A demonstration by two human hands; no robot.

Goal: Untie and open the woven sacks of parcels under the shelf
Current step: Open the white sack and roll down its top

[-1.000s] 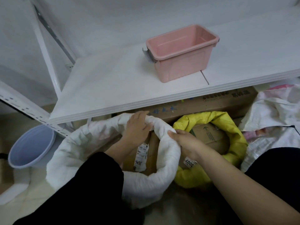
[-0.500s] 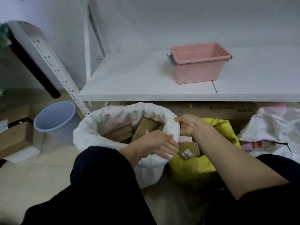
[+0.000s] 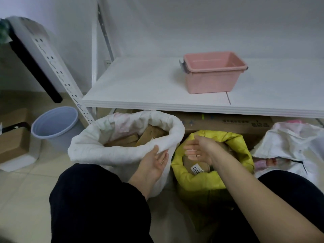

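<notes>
White woven sack [image 3: 122,153] stands upright on the tiled floor [image 3: 26,199], its long axis vertical and its mouth facing up, just in front of the edge of the white shelf [image 3: 140,88]. Its rim is rolled down into a thick cuff, and brown cardboard parcels [image 3: 149,135] show inside. Touching its right side is a yellow sack [image 3: 198,185], also upright with its mouth up and rim folded over; a parcel with a printed label [image 3: 197,168] lies in it.

The left hand [image 3: 154,162] rests at the near rim of the white woven sack, palm turned up and to the right, fingers loosely straight, thumb against the cuff; it grips nothing. The right hand [image 3: 199,149] hovers over the mouth of the yellow sack, fingers straight and together, palm facing left, holding nothing.

Behind both sacks, a long cardboard box [image 3: 228,123] sits under the shelf. To the right lies a crumpled white sack [image 3: 289,142]; I cannot tell whether it is tied. A pink bin [image 3: 213,76] stands on the shelf above. To the left are a pale blue bucket [image 3: 52,125] beside the perforated shelf post [image 3: 57,71], and a further carton [image 3: 14,139]. Dark-trousered knees [image 3: 98,204] fill the foreground.
</notes>
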